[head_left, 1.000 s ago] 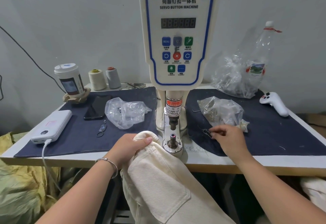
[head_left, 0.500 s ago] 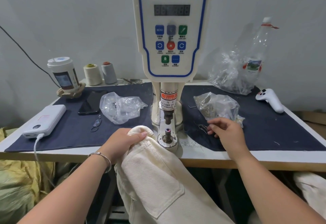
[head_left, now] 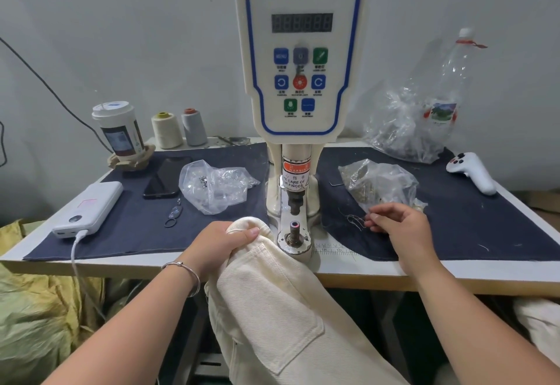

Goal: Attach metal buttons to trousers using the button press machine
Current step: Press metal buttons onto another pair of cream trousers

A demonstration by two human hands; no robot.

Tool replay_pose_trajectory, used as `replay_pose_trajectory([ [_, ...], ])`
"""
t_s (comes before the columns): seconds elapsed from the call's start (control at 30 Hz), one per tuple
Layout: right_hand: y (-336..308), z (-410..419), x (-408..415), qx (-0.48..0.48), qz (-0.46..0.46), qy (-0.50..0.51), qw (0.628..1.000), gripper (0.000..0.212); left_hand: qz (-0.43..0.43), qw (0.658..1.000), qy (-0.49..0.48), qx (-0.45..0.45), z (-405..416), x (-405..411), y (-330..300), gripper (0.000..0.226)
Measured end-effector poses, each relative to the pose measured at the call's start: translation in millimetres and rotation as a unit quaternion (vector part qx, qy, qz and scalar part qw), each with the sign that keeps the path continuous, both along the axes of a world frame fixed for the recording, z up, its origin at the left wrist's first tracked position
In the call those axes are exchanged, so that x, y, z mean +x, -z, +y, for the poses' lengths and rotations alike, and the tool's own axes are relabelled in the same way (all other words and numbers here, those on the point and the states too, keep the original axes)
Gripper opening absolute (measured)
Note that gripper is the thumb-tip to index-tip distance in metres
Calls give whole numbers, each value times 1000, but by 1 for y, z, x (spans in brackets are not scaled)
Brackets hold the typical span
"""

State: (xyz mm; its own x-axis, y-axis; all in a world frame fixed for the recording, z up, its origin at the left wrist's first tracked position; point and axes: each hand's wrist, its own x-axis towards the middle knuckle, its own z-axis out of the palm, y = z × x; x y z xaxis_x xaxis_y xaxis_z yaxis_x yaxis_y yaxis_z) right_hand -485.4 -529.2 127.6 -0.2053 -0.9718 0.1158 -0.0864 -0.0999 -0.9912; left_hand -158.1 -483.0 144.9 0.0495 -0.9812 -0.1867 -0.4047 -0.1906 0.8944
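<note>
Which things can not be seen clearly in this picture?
- Head view: whether the right hand holds a button; too small.
- Contents of the bag; crinkled plastic blurs them.
- Trousers: lower part cut off by the bottom edge.
- Machine display digits: unlit, unreadable.

We are looking at a white table (head_left: 394, 272) with two dark blue cloths (head_left: 145, 233) lying on it, left and right of the button machine (head_left: 300, 51), which is standing in the middle. On the left cloth a power bank (head_left: 91, 208), a phone (head_left: 165, 180) and a clear plastic bag (head_left: 215, 184) are lying. On the right cloth another bag (head_left: 378, 183) and a white controller (head_left: 472, 172) are resting. Two thread spools (head_left: 166, 130) are standing near the wall.
</note>
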Motion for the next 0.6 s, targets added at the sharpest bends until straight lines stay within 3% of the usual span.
replay_pose_trajectory([
  [0.2, -15, 2, 6, 54, -71, -17, 996, 9, 0, 1000, -4, 5, -2, 0, 0, 28],
  [0.43, -40, 23, 66, 90, -43, -125, 987, 10, 3, 1000, -5, 7, -2, 2, 1, 25],
  [0.6, -59, 34, 91, 126, -63, -133, 981, 13, 5, 1000, 1, -1, -2, 1, 1, 24],
])
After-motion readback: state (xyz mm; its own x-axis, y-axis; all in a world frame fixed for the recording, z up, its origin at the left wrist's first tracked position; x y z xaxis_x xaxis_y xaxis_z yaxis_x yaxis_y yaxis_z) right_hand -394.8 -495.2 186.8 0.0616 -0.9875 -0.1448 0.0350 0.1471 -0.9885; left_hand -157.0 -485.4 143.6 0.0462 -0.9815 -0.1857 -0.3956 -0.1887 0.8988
